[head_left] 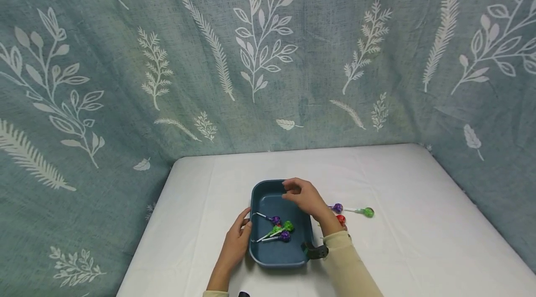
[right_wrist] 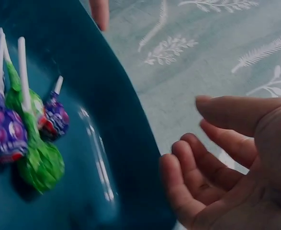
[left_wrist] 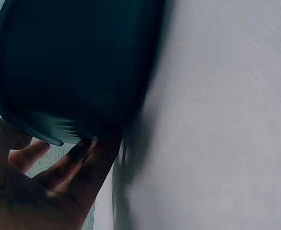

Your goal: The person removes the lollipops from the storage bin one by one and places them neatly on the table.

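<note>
A dark blue tray [head_left: 284, 259] stands on the white table, with several lollipops inside. They are wrapped in purple [right_wrist: 6, 134] and green [right_wrist: 42, 165], with white sticks. My left hand [head_left: 235, 243] rests on the tray's left side; in the left wrist view its fairly straight fingers [left_wrist: 99, 163] touch the outer wall below the rim. Over the far right part of the tray hovers my right hand [head_left: 307, 197], its fingers loosely bent and holding nothing. Right of it lie a purple lollipop [head_left: 337, 208], a green lollipop [head_left: 368, 212] and a red lollipop [head_left: 341, 219], partly hidden by my right wrist.
A black device [head_left: 316, 251] is strapped at my right wrist, over the tray's right edge. Part of a small black object [head_left: 244, 294] shows at the bottom edge. A green leaf-patterned cloth [head_left: 268, 78] hangs behind and beside the white table [head_left: 201, 194].
</note>
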